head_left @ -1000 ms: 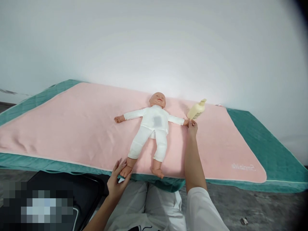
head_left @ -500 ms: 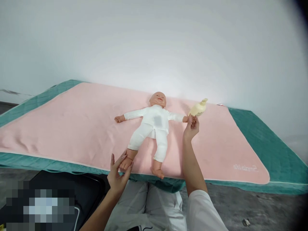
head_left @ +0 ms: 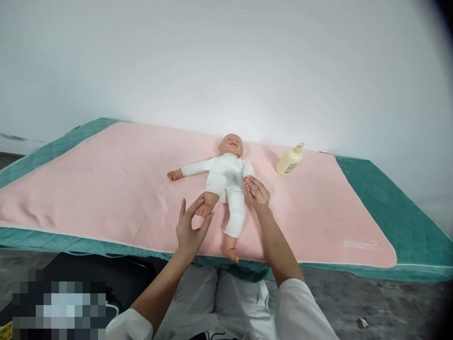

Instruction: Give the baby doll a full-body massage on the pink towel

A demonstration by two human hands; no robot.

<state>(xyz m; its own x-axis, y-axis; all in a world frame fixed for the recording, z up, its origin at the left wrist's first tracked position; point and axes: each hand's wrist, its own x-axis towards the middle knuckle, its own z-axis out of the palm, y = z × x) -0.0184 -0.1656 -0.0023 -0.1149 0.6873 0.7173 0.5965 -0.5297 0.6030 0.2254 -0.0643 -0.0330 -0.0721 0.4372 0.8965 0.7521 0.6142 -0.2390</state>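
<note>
A baby doll (head_left: pixel 231 172) with a white cloth body lies face up on a pink mat (head_left: pixel 141 189). My left hand (head_left: pixel 191 226) has its fingers and thumb around the doll's foot on the left, and that leg is bent up toward the belly. My right hand (head_left: pixel 257 193) pinches the doll's hand on the right, with that arm folded down against its side. The doll's other arm stretches out to the left, and its other leg lies straight toward the near edge.
A pale yellow pump bottle (head_left: pixel 289 160) lies on the mat right of the doll. Green padding (head_left: pixel 399 212) shows around the mat, with a white wall (head_left: pixel 226 61) behind. A black object (head_left: pixel 102 274) stands below the near left edge.
My left hand has pushed the doll's foot up toward its body, bending the leg. My right hand has brought the doll's hand inward from beside the bottle to its side.
</note>
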